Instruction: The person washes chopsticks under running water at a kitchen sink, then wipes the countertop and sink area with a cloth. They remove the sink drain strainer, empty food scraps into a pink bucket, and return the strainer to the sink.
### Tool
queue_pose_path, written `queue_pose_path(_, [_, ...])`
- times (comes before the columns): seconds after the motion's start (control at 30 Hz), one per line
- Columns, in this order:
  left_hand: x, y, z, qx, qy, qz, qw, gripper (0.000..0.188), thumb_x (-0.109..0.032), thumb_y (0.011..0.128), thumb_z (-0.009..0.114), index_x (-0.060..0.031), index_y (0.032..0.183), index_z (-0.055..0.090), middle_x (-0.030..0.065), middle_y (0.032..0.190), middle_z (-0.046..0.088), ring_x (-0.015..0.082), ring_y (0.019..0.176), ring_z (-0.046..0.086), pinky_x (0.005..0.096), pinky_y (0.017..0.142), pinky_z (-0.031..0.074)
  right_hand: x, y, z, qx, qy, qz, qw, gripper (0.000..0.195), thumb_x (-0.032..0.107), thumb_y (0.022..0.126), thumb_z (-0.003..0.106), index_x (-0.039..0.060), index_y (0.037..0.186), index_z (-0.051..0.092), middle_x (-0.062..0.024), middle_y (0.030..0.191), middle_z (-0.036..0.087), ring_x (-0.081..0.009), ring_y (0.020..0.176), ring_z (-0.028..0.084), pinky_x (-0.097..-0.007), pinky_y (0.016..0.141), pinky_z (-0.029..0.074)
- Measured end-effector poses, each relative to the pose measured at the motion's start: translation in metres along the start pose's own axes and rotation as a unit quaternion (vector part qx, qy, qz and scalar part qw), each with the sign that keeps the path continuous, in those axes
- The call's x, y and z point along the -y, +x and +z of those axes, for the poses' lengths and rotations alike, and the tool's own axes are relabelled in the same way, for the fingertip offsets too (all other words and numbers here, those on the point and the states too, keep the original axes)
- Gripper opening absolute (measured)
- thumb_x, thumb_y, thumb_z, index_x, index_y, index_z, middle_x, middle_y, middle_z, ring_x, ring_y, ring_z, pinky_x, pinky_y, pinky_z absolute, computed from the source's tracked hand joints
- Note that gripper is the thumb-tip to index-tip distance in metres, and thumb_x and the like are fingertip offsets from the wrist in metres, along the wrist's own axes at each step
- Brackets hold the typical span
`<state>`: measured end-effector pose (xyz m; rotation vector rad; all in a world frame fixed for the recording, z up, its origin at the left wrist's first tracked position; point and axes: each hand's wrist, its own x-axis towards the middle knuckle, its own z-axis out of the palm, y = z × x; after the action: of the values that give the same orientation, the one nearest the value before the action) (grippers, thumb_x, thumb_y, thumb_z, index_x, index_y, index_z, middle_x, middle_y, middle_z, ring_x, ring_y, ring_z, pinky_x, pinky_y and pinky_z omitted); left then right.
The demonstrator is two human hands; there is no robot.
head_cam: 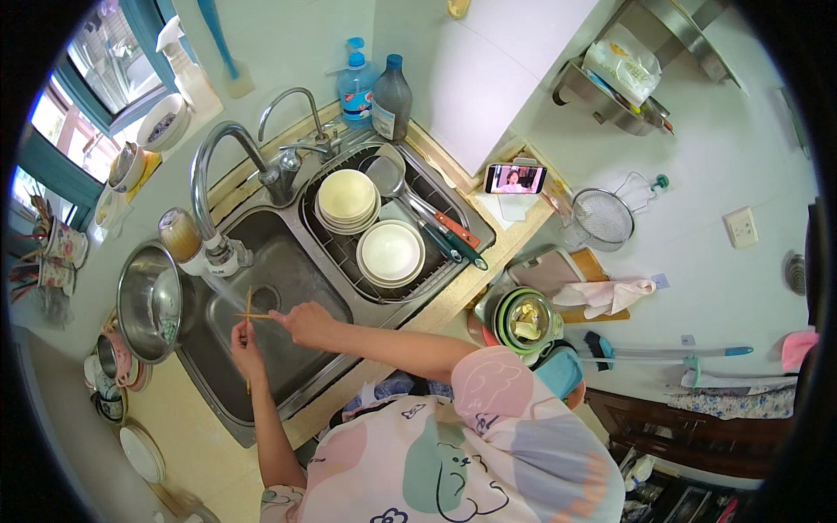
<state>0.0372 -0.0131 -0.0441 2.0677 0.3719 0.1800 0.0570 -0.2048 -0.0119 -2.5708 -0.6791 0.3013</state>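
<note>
Over the left basin of a stainless steel sink (307,274), my left hand (247,353) grips an upright light wooden chopstick (249,297). My right hand (308,325) holds another chopstick (252,316) that points left and crosses the first one. A stream of water (225,291) runs from the chrome faucet (225,137), whose outlet has a white attachment (223,260), and falls close to the crossed sticks. Below the hands is the round drain (267,298). My fingers hide parts of both sticks.
Right of the basin, a wire dish rack (340,274) holds stacked cream bowls (346,194), white bowls (391,253) and ladles (384,175). A metal bowl (134,307) leans at the sink's left edge. Soap bottle (357,88) and propped phone (515,178) stand behind and to the right.
</note>
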Motion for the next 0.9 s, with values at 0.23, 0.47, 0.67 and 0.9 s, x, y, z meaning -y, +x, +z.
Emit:
queue_pose_path(0.23, [-0.001,-0.001,-0.003,-0.01,0.024,0.004,1.0,0.025,-0.028,0.089,0.058,-0.0063,0.099,0.064,-0.0021,0.073,0.054,0.0082,0.065,0.045,0.0229,0.061,0.038,-0.018,0.005,-0.019,-0.039,0.026,0.08,0.996,0.056,0.012,0.072,0.061,0.0106,0.127,0.049,-0.0143,0.081,0.063,-0.0297,0.076,0.063,-0.0394,0.064,0.051])
queue_pose_path(0.47, [0.003,0.01,-0.002,0.014,-0.009,-0.005,1.0,0.029,-0.03,0.089,0.058,-0.0035,0.098,0.062,-0.0018,0.072,0.052,0.0085,0.066,0.044,0.0224,0.061,0.037,0.002,-0.001,-0.001,0.016,-0.003,-0.013,1.0,0.063,0.009,0.07,0.058,0.0121,0.131,0.044,-0.0135,0.073,0.063,-0.0309,0.07,0.063,-0.0409,0.062,0.05])
queue_pose_path(0.67, [0.01,0.008,-0.007,0.023,0.028,-0.015,0.999,0.029,-0.031,0.089,0.058,-0.0046,0.098,0.063,-0.0031,0.071,0.051,0.0077,0.065,0.042,0.0214,0.06,0.035,-0.002,-0.004,-0.003,-0.027,0.022,0.011,0.999,0.056,0.009,0.069,0.06,0.0082,0.124,0.051,-0.0143,0.075,0.063,-0.0305,0.072,0.063,-0.0413,0.062,0.05])
queue_pose_path(0.9, [0.008,0.008,-0.007,0.042,0.028,-0.042,0.998,0.028,-0.029,0.091,0.056,-0.0059,0.105,0.063,-0.0024,0.074,0.053,0.008,0.068,0.046,0.0215,0.062,0.038,-0.005,-0.005,0.003,-0.053,0.029,0.027,0.998,0.055,0.008,0.072,0.056,0.0096,0.127,0.05,-0.0148,0.072,0.062,-0.0309,0.069,0.062,-0.0422,0.06,0.049])
